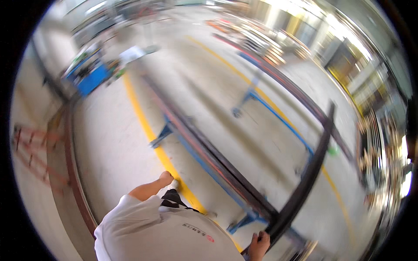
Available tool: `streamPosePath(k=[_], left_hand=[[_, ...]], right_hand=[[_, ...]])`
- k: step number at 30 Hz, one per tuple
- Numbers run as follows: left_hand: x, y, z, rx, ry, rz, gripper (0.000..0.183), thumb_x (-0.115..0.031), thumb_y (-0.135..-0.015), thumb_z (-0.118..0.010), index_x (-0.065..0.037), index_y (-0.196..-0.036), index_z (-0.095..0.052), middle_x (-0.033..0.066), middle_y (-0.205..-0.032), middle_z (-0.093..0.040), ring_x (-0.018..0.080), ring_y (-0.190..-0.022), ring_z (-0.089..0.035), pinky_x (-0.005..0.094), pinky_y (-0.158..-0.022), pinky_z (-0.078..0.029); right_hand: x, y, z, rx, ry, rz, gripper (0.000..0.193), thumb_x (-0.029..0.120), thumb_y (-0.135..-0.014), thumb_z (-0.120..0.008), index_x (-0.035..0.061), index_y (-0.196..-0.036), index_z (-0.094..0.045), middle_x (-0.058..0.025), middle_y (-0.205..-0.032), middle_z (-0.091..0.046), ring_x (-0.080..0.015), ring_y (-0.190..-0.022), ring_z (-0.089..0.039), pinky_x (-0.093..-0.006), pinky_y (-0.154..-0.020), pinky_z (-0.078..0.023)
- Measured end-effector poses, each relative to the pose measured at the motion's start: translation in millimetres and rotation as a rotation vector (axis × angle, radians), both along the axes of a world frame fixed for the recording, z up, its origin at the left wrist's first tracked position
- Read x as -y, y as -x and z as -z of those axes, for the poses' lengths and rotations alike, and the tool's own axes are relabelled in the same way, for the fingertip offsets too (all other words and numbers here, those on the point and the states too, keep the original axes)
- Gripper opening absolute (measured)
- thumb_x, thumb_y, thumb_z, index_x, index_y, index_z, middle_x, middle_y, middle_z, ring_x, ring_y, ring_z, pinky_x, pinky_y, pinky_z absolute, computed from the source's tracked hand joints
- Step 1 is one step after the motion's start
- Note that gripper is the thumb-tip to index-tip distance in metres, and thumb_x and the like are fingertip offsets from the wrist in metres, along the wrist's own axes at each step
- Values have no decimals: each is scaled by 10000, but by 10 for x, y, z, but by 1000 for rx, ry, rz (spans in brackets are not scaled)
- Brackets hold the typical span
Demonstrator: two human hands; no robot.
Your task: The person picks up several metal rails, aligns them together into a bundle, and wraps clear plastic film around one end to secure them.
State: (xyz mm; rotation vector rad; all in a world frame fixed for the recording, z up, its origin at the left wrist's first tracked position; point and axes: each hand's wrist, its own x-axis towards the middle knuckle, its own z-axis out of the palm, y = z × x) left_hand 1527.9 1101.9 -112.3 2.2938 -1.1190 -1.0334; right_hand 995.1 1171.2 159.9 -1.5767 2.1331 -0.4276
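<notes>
My left hand (166,177) hangs out in front of my white shirt, over the yellow floor line. Its fingers are curled into a loose fist, and nothing shows in them. At the lower right my right hand (259,244) is beside the near end of a dark long beam (300,195). Those fingers are curled too, and what they hold, if anything, is hidden. The dark beam lies slantwise across two long parallel rails: a near dark rail (209,152) on blue supports and a far rail (291,87). Motion blurs much of the picture.
Blue wheeled stand legs (162,135) reach out over the yellow line (141,115). A blue bin (93,79) with mixed items stands at the far left. An orange-red frame (39,152) leans by the left wall. Stacked long pieces (252,37) lie at the back.
</notes>
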Motion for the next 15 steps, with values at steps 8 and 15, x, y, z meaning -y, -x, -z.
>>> streamPosePath(k=[8,15], left_hand=[[-1272,-1542,935,2,-1,-136,312,-272,-759,-638,16,-829,-736,270,-868,-691,417,-859,-683,477,-805,-542],[-2087,-3012,590,-265,-66,-744,232,-139,-779,-584,59,-768,-704,201,-697,-685,283,-556,-647,411,-547,-526]], right_hand=[[1269,-2378,355,-136,58,-774,373,209,-796,-724,38,-1107,-608,-216,-1076,-594,-394,-1020,-556,-494,-887,-434],[1756,-5168,235,-77,-21,-1214,359,264,-835,-720,-3,-1063,-647,-225,-1026,-657,-413,-985,-619,-474,-846,-497]])
